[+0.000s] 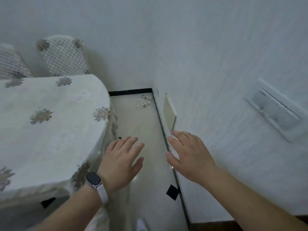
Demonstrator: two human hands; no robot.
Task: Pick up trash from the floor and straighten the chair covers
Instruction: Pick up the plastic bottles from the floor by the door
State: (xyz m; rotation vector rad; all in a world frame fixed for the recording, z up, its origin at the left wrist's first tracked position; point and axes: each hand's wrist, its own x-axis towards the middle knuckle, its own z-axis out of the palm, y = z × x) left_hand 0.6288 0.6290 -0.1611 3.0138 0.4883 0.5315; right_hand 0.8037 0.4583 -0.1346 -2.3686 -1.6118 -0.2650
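Two small clear plastic bottles with red-and-white labels lie on the pale floor in the far corner, one (143, 105) nearer and one (146, 97) against the black skirting. A chair back in a white quilted cover with grey flowers (64, 56) stands behind the table, and a second covered chair back (11, 63) shows at the left edge. My left hand (122, 161), with a watch on its wrist, hovers open over the floor with fingers spread. My right hand (189, 154) is open too, held near the wall. Neither hand holds anything.
A table under a white flowered cloth (50, 124) fills the left side. A white wall (225, 80) runs along the right with a cream panel (170, 112) low down and a white box (275, 110) higher. Between them is a narrow strip of floor (141, 124).
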